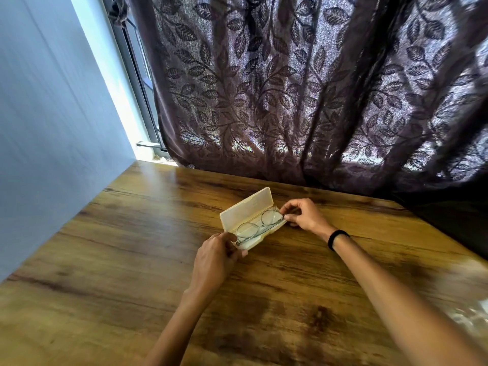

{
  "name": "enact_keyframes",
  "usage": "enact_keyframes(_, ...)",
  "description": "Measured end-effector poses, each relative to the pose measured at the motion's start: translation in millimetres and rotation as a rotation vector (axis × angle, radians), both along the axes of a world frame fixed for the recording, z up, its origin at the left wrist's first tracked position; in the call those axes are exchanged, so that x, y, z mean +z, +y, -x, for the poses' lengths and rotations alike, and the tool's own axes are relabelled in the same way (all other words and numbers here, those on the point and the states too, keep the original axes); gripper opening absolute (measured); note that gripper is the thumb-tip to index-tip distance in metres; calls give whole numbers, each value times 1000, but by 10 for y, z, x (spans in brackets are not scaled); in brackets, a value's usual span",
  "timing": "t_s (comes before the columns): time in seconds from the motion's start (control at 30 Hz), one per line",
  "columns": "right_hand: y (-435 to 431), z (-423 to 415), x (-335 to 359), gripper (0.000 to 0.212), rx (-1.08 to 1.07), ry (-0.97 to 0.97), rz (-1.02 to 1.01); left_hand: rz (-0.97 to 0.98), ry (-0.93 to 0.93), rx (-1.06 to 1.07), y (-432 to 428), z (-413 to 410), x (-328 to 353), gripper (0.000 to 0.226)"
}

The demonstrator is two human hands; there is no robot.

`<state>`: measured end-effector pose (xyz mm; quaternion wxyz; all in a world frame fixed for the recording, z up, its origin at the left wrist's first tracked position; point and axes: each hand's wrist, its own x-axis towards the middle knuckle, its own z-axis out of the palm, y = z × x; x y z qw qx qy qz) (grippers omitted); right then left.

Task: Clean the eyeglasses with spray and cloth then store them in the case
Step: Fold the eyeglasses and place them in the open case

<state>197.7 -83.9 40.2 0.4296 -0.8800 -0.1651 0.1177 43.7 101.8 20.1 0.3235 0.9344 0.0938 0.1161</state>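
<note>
A pale cream eyeglass case [247,207] lies open on the wooden table [132,247], its lid tilted up toward the curtain. Thin-rimmed round eyeglasses [257,224] rest in the case's lower half. My left hand [215,257] pinches the near left end of the glasses at the case's corner. My right hand [303,213], with a black band on its wrist, pinches the far right end of the glasses. No spray bottle or cloth can be made out clearly.
A dark leaf-patterned curtain [317,88] hangs along the table's far edge. A pale wall [52,128] borders the table on the left. Something blurred and pale [467,307] lies at the right edge of the table.
</note>
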Motion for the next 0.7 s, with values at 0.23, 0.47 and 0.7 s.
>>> enact_keyframes(0.23,-18,-3,-52,10,-11,24,-14,69,-78,54,-60,41,13,40)
enact_keyframes(0.47,-16,-12,-71,9,-8,29,-44,98,-91,64,-95,59,13,38)
enact_keyframes(0.7,-51,6,-113,17,-2,-64,-48,59,-134,43,-133,111,-15,37)
